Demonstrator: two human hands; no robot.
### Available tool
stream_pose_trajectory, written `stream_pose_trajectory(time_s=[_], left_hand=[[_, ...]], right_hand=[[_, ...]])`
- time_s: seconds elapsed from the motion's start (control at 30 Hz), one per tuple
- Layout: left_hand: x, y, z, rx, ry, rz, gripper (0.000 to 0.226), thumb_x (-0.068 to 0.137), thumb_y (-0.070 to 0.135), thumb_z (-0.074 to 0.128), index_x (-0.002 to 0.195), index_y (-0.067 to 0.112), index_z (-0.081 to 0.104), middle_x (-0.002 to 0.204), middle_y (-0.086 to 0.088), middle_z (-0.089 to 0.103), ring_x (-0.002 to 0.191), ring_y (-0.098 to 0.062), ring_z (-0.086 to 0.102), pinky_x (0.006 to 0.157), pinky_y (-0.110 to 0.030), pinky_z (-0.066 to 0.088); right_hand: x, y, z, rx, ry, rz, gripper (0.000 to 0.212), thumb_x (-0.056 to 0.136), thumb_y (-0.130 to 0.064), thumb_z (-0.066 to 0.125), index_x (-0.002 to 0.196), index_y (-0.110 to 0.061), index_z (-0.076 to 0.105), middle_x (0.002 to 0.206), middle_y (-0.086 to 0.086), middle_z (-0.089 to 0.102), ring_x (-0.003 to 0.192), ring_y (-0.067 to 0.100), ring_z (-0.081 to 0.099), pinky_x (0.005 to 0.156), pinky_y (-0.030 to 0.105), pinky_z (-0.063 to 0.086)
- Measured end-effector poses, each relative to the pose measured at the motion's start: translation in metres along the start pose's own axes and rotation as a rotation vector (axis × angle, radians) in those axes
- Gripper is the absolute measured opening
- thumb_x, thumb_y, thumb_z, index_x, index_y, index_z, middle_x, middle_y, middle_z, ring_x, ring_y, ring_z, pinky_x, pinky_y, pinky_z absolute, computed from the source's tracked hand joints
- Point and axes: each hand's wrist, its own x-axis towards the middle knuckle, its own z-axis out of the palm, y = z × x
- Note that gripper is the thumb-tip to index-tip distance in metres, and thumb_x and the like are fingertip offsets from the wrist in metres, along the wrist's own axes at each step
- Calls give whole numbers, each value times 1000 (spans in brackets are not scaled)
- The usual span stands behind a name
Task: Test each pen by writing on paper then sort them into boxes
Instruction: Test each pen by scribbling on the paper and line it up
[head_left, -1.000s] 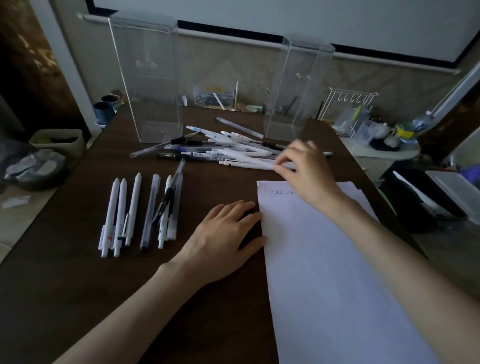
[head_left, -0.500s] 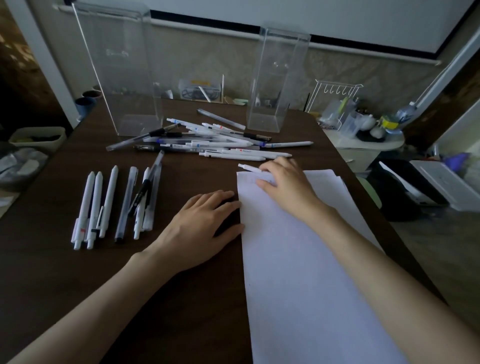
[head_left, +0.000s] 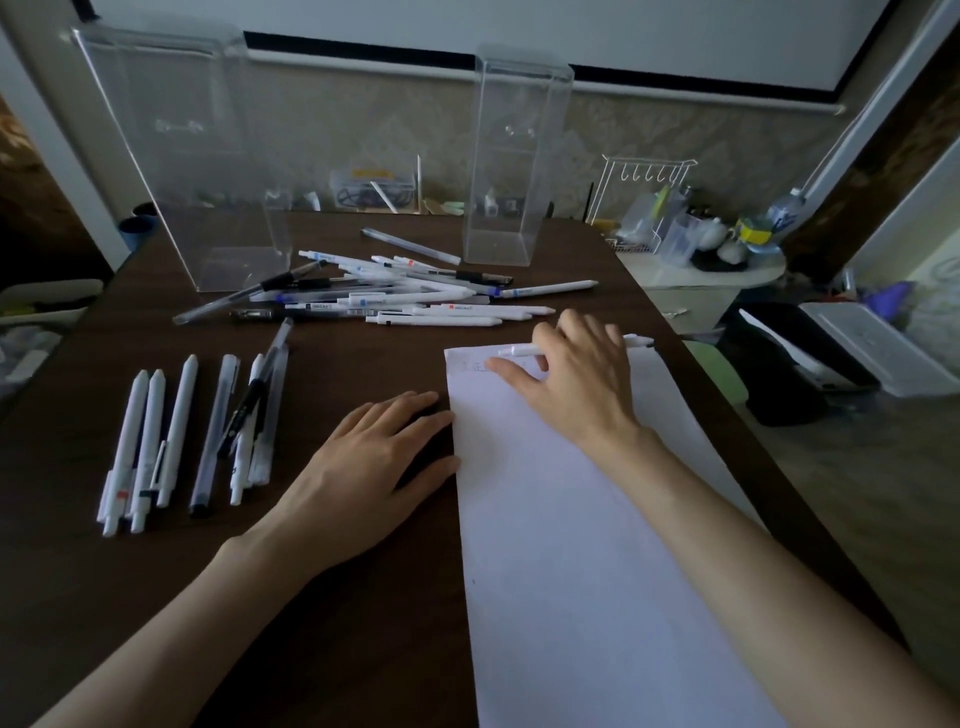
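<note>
Head view shows the right hand (head_left: 576, 379) at the far end of the paper (head_left: 571, 571), fingers curled over a white pen (head_left: 519, 350) that lies crosswise along the sheet's top edge. The thumb stretches out flat on the paper just beside some faint marks. The pen's two ends stick out on either side of the hand. It seems to be caught under the fingertips rather than lifted, though the hand hides the contact.

The left hand (head_left: 374, 457) lies flat on the table (head_left: 311, 623) with fingers straight and spread a little. Its fingertips touch the paper's left edge and it holds nothing.

I judge the pen light and stiff, with a smooth round plastic barrel that will roll and slip if pressed only from above. The best hold for writing is a pinch low on the barrel near the tip. Which end is the tip I cannot tell.

A loose pile of pens (head_left: 415, 301) lies beyond the paper, in front of two tall clear boxes (head_left: 182, 156). Neither box appears to hold any pens. A neat row of pens (head_left: 182, 441) lies well to the left of the left hand. The thin paper will slide unless the left hand pins it.
</note>
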Motion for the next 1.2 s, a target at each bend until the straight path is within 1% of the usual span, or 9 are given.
stream_pose_trajectory(time_s=[0.17,0.33,0.43,0.53,0.63,0.73,0.8,0.97,1.2], left_hand=[[0,2,-3,-12,-1,0,76,77,70,12,141,34,33,151,9,26,137,-10,24,106,-25,14],[1,16,-5,-35,74,69,65,86,61,23,134,24,47,142,1,41,128,-16,40,101,-27,27],[10,32,-2,-18,52,188,56,91,55,29,129,22,53,137,-1,47,124,-18,45,101,-29,31],[28,40,3,-11,11,250,53,91,52,32,128,22,54,138,-1,47,125,-18,44,102,-31,33],[42,41,11,0,-23,263,62,89,57,26,136,23,47,147,-2,38,135,-21,33,109,-31,22],[47,39,16,-14,-52,264,72,84,64,12,144,30,32,154,1,21,142,-16,15,111,-26,4],[47,38,17,-10,-77,253,75,81,65,6,146,33,25,156,2,13,144,-16,6,111,-26,-2],[46,38,16,-20,-53,257,70,84,64,11,145,34,27,156,-4,15,143,-19,9,111,-28,-2],[47,38,17,-63,-2,257,63,87,61,22,141,32,37,152,-5,26,141,-21,18,106,-21,-3]], right_hand=[[-1,0,1,36,84,-44,42,79,-47,46,57,-12,52,62,5,48,61,25,48,62,33,31],[1,3,4,60,178,-119,44,83,-54,54,69,-12,55,71,5,52,67,24,49,62,33,35],[2,7,4,231,279,-131,19,83,-18,68,93,-3,64,85,13,59,71,31,59,59,34,47],[5,9,-5,441,396,-60,29,89,-2,45,111,7,60,96,20,60,84,29,59,71,35,48],[7,13,-17,551,462,17,33,88,-10,35,99,8,60,90,16,59,86,23,52,79,36,45],[7,14,-21,746,261,339,47,89,-43,31,76,-11,62,67,-4,62,68,19,60,70,39,49],[7,14,-15,909,117,491,47,88,-54,44,70,-16,65,61,0,66,60,14,63,65,37,52],[11,11,-5,911,-41,461,28,84,-14,68,64,-15,49,56,-4,51,48,-1,45,49,11,34],[21,14,6,858,-52,458,38,77,1,58,56,-15,30,37,-11,39,39,2,39,43,16,28]])
